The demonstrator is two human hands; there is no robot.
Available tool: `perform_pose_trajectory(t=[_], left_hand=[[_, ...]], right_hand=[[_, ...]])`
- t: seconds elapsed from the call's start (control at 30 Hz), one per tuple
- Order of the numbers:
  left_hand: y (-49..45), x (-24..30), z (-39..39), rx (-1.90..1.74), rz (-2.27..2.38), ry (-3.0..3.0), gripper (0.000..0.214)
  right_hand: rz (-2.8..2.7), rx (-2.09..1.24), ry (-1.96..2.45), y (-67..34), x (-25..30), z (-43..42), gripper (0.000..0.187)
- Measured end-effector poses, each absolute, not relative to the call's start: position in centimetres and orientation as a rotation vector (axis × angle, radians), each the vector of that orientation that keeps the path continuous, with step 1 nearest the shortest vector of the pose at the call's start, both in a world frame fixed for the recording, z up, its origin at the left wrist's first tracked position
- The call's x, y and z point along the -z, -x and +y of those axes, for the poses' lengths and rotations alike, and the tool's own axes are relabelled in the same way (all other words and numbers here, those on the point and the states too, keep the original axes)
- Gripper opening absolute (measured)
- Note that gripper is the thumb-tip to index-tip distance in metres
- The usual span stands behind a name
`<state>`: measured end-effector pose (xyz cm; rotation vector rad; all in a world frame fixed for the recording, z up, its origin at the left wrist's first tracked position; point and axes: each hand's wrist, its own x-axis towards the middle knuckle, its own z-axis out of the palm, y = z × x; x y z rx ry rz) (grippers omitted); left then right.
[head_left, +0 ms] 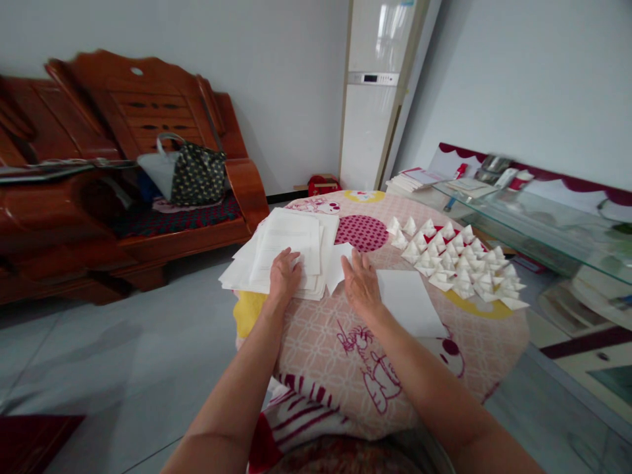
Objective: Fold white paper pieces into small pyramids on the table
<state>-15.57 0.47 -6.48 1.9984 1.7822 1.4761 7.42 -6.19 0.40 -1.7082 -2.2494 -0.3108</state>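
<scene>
A loose stack of white paper sheets (271,245) lies on the left part of the round table, some with faint print. My left hand (285,271) rests on the top sheets, fingers slightly bent and apart, gripping nothing visible. Right of the stack, my right hand (363,284) has its thumb and fingers on the edge of a small piece of white paper (336,264), which looks folded. Partly behind my right wrist lies a blank white sheet (412,303). Several folded white paper pieces (454,260) with pointed tips stand in rows at the right, over something red.
A patterned pink tablecloth (316,342) covers the table. To the right is a glass-topped stand (553,230) with papers and containers. A wooden sofa (148,125) holding a dark patterned bag (197,174) stands at the left. A tall white air conditioner (370,125) is behind.
</scene>
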Motion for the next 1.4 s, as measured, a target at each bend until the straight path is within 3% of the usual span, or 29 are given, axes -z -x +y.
perform_pose_trajectory(t=[0.3,0.6,0.9,1.4], left_hand=[[15.0,3.9,0.7,-1.395,1.766,-2.073,0.026],[13.5,2.7,3.1,-1.33,1.735,-2.23,0.026],[11.7,3.4,1.7,-1.158,1.451,-2.33,0.025],[11.9,4.1,1.1,-1.108,1.474,-2.344,0.027]], right_hand=[[-2.356,0.217,1.759,-8.6,-0.3,-5.9,0.044],[-2.516,0.367,1.617,-7.7,-1.2,-6.7,0.031],[-2.442,0.381,1.654,-8.6,-2.2,-5.7,0.039],[-2.328,0.362,1.661,-9.9,-1.9,-3.3,0.042]])
